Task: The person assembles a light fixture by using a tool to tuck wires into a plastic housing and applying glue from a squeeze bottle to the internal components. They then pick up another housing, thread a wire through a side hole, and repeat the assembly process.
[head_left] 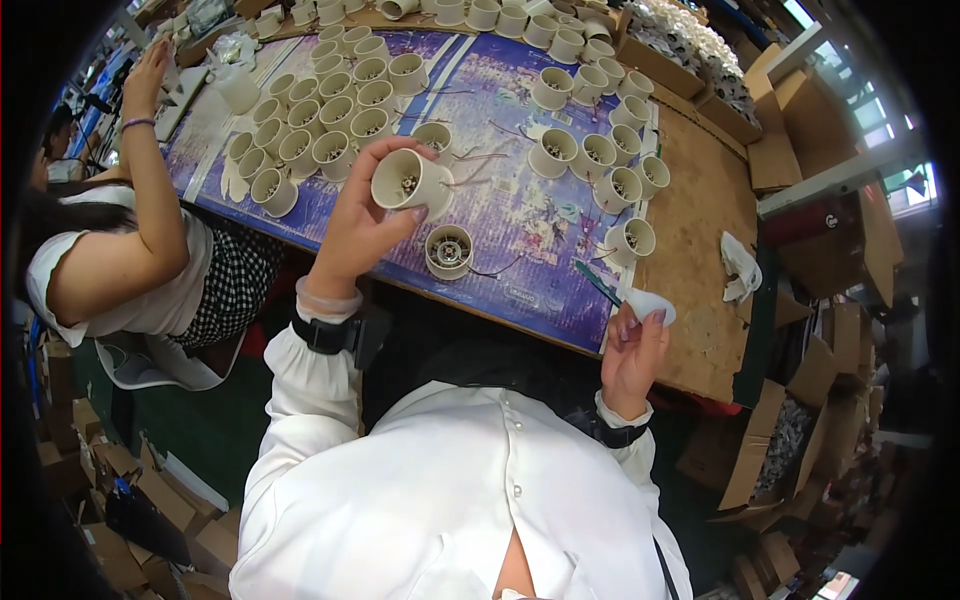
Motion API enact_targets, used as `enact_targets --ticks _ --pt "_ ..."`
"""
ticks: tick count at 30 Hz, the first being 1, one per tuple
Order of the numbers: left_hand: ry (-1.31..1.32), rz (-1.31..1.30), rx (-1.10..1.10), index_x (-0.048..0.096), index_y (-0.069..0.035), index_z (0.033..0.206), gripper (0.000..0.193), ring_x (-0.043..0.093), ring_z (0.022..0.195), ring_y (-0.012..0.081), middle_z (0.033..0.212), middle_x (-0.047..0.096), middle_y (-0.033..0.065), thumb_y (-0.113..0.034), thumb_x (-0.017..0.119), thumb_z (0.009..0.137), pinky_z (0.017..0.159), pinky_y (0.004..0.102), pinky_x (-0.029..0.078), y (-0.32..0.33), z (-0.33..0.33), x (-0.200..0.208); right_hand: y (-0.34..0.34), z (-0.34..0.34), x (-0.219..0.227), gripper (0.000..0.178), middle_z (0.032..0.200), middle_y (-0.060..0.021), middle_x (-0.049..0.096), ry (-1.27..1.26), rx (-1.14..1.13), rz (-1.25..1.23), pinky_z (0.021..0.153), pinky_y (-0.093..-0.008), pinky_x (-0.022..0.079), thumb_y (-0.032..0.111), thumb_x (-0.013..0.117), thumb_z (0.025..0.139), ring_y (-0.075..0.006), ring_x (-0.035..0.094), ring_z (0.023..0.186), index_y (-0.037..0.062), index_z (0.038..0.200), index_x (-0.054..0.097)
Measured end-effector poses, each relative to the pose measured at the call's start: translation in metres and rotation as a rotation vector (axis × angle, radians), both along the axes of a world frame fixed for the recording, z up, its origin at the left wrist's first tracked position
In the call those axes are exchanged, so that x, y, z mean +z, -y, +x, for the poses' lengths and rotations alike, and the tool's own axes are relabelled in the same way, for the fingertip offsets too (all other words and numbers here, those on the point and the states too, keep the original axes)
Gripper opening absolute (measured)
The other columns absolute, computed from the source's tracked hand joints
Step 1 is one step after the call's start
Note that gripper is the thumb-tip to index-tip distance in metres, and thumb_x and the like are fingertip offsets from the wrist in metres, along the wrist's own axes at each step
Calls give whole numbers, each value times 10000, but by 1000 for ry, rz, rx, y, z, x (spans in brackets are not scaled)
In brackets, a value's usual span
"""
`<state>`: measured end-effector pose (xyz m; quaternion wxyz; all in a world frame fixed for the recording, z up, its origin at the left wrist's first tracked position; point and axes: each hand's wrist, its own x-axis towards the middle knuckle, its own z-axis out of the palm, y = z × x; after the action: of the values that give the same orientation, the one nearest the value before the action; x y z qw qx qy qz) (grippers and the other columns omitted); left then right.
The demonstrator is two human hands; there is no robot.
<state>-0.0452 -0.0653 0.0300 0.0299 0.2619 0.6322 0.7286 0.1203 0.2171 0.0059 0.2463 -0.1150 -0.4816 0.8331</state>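
Note:
My left hand [352,232] is closed round a cream cup-shaped housing [428,187]. The housing is tilted with its mouth toward me; metal parts show inside and thin wires stick out at its side. Just below it, a similar housing [448,262] stands on the table with a round metal fitting in its mouth and a wire trailing right. At the table's front right, my right hand [632,362] pinches a small white rounded piece [650,303]. A thin teal tool [598,282] lies close to those fingertips; whether the hand touches it I cannot tell.
Many similar housings [335,112] stand in groups on the blue-purple printed table cover [500,220]. Bare brown board [700,250] forms the right side, with a crumpled white cloth [740,267] at its edge. Open cartons [770,450] stand right. A co-worker [130,240] sits left.

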Motion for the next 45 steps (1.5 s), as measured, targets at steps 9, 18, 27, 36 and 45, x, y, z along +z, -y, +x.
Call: enact_targets --ticks 9,18,27,36,45 --pt "190 230 -89 361 -51 1345 623 523 1185 206 1295 537 143 46 618 787 1009 345 426 -32 45 14 20 -17 10 281 847 -27 550 -147 22 196 535 -219 311 270 586 962 -72 403 638 36 1111 535" --pt "205 242 -98 363 -39 1331 603 516 1217 228 1317 530 162 47 612 788 1030 360 417 -42 48 9 16 -16 -2 287 863 -21 553 -69 -65 404 554 -209 317 268 628 938 -63 410 651 35 1080 541" --pt "192 226 -108 364 -42 1330 601 506 1230 229 1323 522 160 41 611 788 1040 366 406 -42 49 7 20 -11 4 320 925 -23 557 -98 -45 526 661 -206 379 272 673 908 -71 467 749 31 1069 536" --pt "190 237 -120 372 -44 1316 602 508 1218 216 1319 518 151 44 632 780 1035 361 407 -43 50 9 20 -9 12 342 952 -22 556 -90 -50 631 735 -220 393 309 674 904 -87 495 813 33 1055 539" --pt "117 142 -111 383 -43 1303 652 518 1197 191 1310 517 126 35 705 742 1004 332 430 -45 60 13 9 -3 14 350 976 -43 556 -83 -19 773 777 -242 406 315 678 895 -107 508 854 28 1043 543"
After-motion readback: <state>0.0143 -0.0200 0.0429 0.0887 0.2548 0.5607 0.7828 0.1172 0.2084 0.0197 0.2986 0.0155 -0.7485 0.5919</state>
